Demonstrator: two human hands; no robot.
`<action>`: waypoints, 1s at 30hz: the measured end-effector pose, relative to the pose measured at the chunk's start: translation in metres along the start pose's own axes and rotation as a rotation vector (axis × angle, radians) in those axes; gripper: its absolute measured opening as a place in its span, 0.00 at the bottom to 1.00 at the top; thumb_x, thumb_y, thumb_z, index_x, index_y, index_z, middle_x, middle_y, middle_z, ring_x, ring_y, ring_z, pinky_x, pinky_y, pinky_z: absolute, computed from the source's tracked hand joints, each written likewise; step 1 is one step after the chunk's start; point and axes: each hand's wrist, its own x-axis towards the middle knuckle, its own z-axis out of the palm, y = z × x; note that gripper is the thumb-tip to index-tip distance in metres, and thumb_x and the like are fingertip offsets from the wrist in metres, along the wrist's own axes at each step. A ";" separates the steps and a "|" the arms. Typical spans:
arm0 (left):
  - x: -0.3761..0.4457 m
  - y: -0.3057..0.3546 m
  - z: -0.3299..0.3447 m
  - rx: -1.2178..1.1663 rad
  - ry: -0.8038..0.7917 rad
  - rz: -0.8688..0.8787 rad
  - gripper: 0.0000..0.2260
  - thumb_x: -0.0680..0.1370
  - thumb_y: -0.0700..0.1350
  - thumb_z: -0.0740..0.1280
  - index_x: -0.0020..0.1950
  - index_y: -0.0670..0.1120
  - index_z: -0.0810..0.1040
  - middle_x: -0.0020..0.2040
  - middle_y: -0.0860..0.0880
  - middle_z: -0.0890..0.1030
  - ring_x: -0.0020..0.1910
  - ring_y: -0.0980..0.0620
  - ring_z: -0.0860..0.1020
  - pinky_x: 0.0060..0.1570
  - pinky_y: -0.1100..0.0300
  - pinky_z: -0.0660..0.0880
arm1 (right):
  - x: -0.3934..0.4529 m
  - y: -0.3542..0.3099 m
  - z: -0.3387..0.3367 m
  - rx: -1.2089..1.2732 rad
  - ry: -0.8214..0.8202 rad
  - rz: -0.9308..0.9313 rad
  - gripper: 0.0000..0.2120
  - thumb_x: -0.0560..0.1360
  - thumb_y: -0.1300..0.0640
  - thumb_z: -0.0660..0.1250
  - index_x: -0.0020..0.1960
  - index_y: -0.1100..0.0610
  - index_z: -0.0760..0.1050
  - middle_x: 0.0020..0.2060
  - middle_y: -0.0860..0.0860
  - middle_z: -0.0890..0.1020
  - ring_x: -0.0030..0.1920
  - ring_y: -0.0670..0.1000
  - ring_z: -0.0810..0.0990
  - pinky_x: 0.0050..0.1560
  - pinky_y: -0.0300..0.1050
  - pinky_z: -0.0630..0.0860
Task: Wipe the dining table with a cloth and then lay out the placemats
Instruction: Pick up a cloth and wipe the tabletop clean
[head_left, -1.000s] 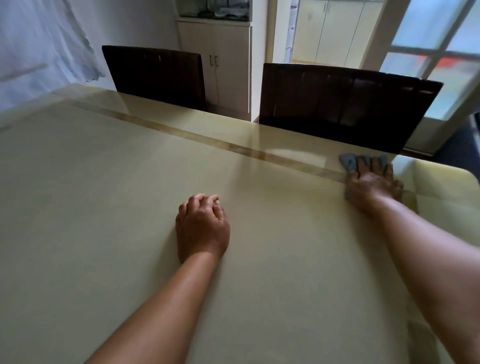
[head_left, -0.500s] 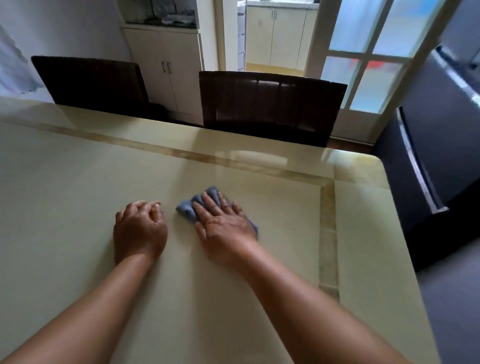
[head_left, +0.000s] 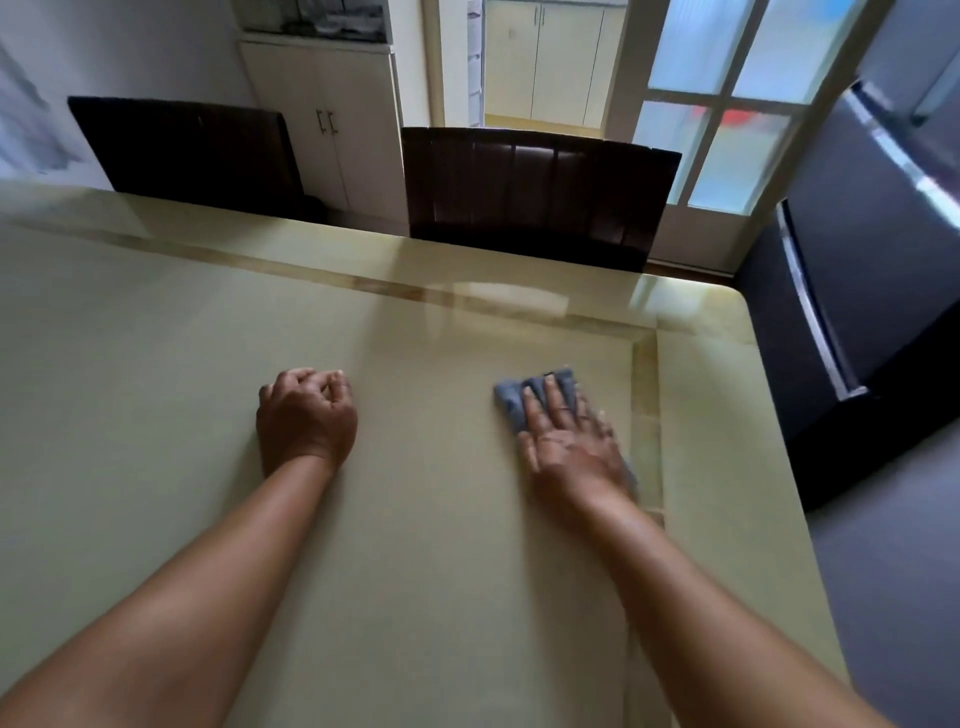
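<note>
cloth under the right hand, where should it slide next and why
Probably toward the near edge of the table, along its right side. The right hand presses the blue cloth flat with straight fingers beside the inlaid strip near the right edge, and a long bare stretch of tabletop lies below it. The left hand rests curled on the table, bracing. No placemats are in view.
</note>
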 end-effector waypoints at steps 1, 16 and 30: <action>-0.002 0.001 -0.001 0.001 -0.005 0.002 0.17 0.78 0.51 0.58 0.57 0.42 0.80 0.63 0.39 0.74 0.63 0.39 0.68 0.66 0.53 0.63 | -0.021 -0.022 0.010 0.000 -0.030 -0.095 0.27 0.81 0.46 0.46 0.77 0.46 0.40 0.76 0.46 0.37 0.76 0.51 0.34 0.75 0.50 0.37; -0.119 -0.047 -0.072 -0.138 -0.113 0.053 0.13 0.74 0.43 0.57 0.51 0.44 0.80 0.52 0.45 0.80 0.55 0.44 0.75 0.57 0.60 0.65 | -0.037 -0.062 0.029 -0.007 -0.052 -0.289 0.26 0.80 0.41 0.41 0.76 0.42 0.43 0.76 0.41 0.41 0.77 0.47 0.40 0.75 0.47 0.41; -0.122 -0.117 -0.113 -0.309 0.000 -0.129 0.17 0.68 0.42 0.54 0.49 0.37 0.77 0.51 0.37 0.78 0.54 0.39 0.74 0.57 0.54 0.67 | -0.068 -0.215 0.075 -0.018 -0.172 -0.583 0.26 0.81 0.47 0.48 0.77 0.44 0.44 0.77 0.43 0.43 0.77 0.49 0.37 0.76 0.51 0.39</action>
